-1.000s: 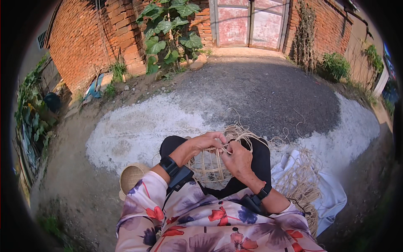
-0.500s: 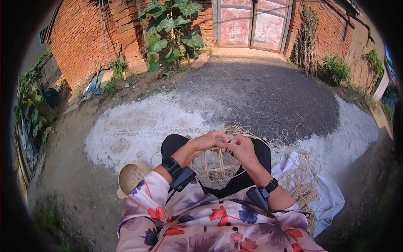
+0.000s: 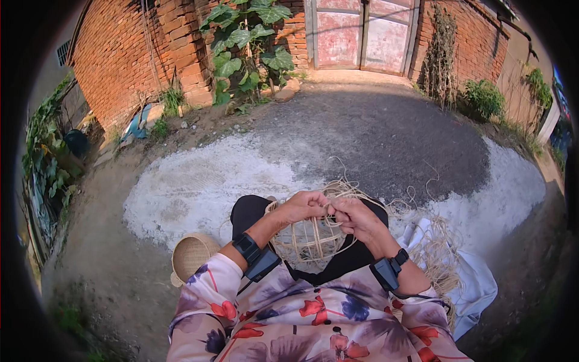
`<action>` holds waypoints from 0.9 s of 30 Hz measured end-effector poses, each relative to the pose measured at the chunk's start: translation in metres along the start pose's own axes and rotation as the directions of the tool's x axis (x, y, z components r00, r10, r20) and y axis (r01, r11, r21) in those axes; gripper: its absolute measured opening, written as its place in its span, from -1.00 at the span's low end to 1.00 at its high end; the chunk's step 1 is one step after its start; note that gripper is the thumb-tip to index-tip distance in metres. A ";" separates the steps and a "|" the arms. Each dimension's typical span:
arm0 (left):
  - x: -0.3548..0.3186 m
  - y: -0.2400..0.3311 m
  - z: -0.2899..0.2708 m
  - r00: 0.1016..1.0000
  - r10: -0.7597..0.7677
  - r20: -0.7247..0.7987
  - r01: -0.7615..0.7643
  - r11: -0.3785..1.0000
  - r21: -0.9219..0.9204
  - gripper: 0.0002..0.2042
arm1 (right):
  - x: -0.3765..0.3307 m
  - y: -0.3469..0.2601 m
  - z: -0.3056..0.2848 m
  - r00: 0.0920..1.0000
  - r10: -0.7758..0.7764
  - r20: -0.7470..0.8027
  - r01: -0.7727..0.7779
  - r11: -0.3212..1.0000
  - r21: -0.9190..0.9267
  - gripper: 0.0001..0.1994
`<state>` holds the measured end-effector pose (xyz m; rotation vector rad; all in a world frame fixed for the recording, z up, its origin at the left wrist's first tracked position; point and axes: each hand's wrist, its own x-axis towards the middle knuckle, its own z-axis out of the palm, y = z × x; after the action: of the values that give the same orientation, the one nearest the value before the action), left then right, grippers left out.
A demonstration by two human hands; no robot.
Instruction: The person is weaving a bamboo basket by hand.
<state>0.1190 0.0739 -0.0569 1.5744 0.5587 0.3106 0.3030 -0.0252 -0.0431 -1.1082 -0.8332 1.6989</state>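
An open, half-woven basket frame [image 3: 309, 239] of pale cane strands rests between my knees. My left hand [image 3: 306, 206] is closed at its far rim, pinching a strand. Right beside it, my right hand [image 3: 357, 217] is also closed, fingertips gripping cane at the same spot. The two hands nearly touch, and the exact strand between the fingertips is too small to make out. Loose cane ends [image 3: 345, 188] curl out beyond my hands and off to the right.
A finished-looking woven basket [image 3: 192, 256] lies tipped at my left. To my right, a tangled cane heap [image 3: 439, 253] lies on a white sheet [image 3: 473, 286]. Farther off stand a brick wall [image 3: 129, 54], a leafy climbing plant [image 3: 241, 48] and a faded red double door [image 3: 338, 36].
My right hand has turned, its knuckles now more toward the left hand, and its wrist has shifted slightly right and forearm outward. The left hand stays almost in place.
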 end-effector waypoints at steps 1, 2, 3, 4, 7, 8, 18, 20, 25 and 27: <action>-0.001 0.002 0.002 1.000 -0.001 0.002 0.001 1.000 0.001 -0.81 | -0.004 -0.001 -0.003 1.000 -0.005 0.010 0.005 1.000 0.013 -0.75; -0.002 0.003 0.003 0.996 0.038 -0.084 -0.027 0.991 0.129 -0.83 | -0.012 -0.003 -0.009 0.996 -0.058 0.070 0.055 0.998 0.043 -0.77; -0.003 0.005 0.005 0.983 0.087 -0.164 -0.043 0.966 0.255 -0.85 | -0.021 -0.006 -0.016 0.986 -0.110 0.128 0.101 0.992 0.076 -0.78; -0.004 0.005 0.009 0.983 0.085 -0.163 -0.042 0.967 0.251 -0.85 | -0.032 -0.010 -0.026 0.980 -0.146 0.133 0.135 0.987 0.090 -0.82; -0.003 0.004 0.019 0.924 0.114 -0.365 0.063 0.895 0.441 -0.88 | -0.074 -0.021 -0.071 0.961 -0.268 0.071 0.260 0.960 0.105 -0.85; -0.003 0.002 0.022 0.889 0.178 -0.422 0.037 0.890 0.454 -0.89 | -0.091 -0.025 -0.090 0.963 -0.269 -0.015 0.269 0.960 0.070 -0.84; -0.005 -0.016 -0.015 0.916 0.160 -0.368 -0.068 0.966 0.249 -0.88 | -0.286 0.041 -0.359 0.252 -0.230 -0.940 0.234 0.957 -0.171 -0.89; -0.008 -0.022 -0.014 0.953 0.101 -0.287 -0.052 0.983 0.173 -0.87 | -0.337 0.076 -0.413 0.210 -0.190 -0.959 0.406 0.909 -0.092 -0.84; -0.009 -0.029 -0.007 0.960 0.059 -0.272 -0.025 0.992 0.126 -0.85 | -0.412 0.106 -0.512 0.073 -0.065 -0.995 0.454 0.891 -0.025 -0.70; -0.010 -0.029 -0.009 0.954 0.023 -0.298 0.019 0.990 0.140 -0.84 | -0.402 0.099 -0.509 -0.434 -0.455 -0.778 -0.390 0.873 -0.294 -0.60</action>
<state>0.1008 0.0765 -0.0829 1.6758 0.8289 0.5264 0.8153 -0.4074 -0.1916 -2.2550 0.1001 -0.3943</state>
